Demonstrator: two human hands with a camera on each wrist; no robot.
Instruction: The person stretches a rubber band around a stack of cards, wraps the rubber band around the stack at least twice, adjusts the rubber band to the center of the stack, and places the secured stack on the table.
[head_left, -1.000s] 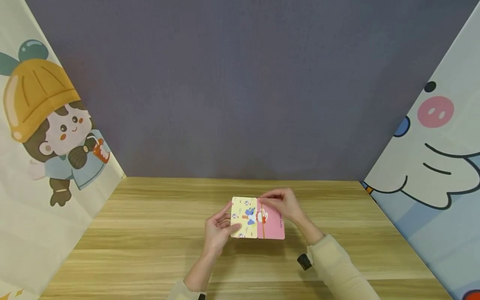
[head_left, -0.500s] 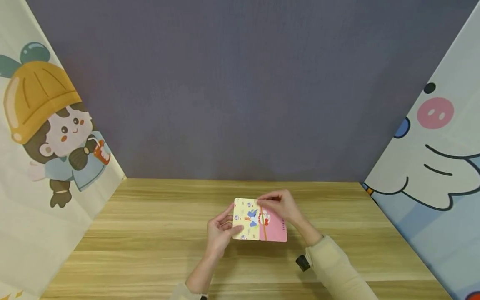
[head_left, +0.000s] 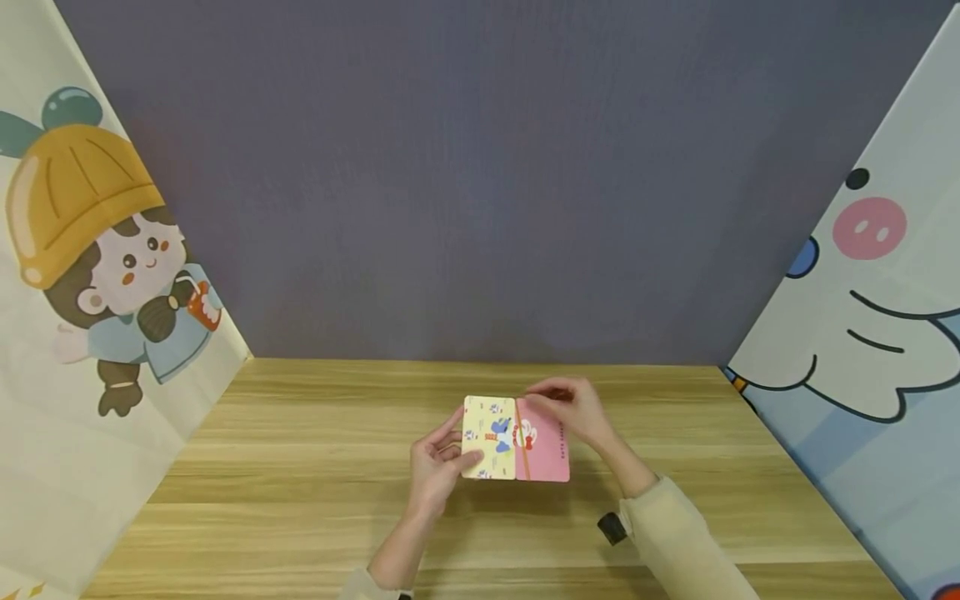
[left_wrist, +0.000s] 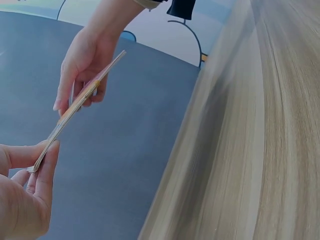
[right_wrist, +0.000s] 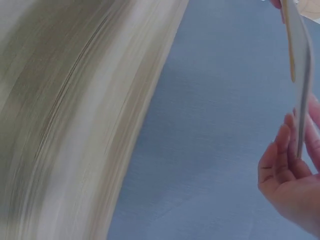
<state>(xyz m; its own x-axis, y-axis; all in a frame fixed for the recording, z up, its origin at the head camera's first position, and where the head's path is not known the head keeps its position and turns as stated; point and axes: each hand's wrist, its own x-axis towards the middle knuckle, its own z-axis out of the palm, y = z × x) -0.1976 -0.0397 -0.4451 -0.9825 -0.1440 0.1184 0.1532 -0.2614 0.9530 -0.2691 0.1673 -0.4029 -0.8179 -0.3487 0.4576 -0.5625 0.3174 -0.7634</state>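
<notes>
A small notebook point(head_left: 488, 462), yellow on the left half and pink on the right with cartoon prints, is held tilted above the table. An orange elastic band point(head_left: 526, 454) runs down its pink half, leaning slightly. My left hand point(head_left: 435, 473) grips the yellow side, thumb on the front and fingers behind. At the top edge of the pink half, my right hand point(head_left: 579, 414) has thumb and index fingertips close together; the exact contact is partly hidden. The left wrist view shows the notebook point(left_wrist: 80, 101) edge-on, between both hands. In the right wrist view, my right hand point(right_wrist: 292, 190) has fingers along the notebook's end.
The wood-grain table point(head_left: 315, 467) meets a dark grey panel point(head_left: 480, 183) at the back. Cartoon-printed white panels stand at the left point(head_left: 45, 400) and right point(head_left: 922, 350). A black wrist device point(head_left: 612, 527) sits by the right sleeve.
The notebook shifts slightly right, then back left. My right fingertips have moved a little right along its top edge. The band's top leans left, where it stood nearly upright a second ago.
</notes>
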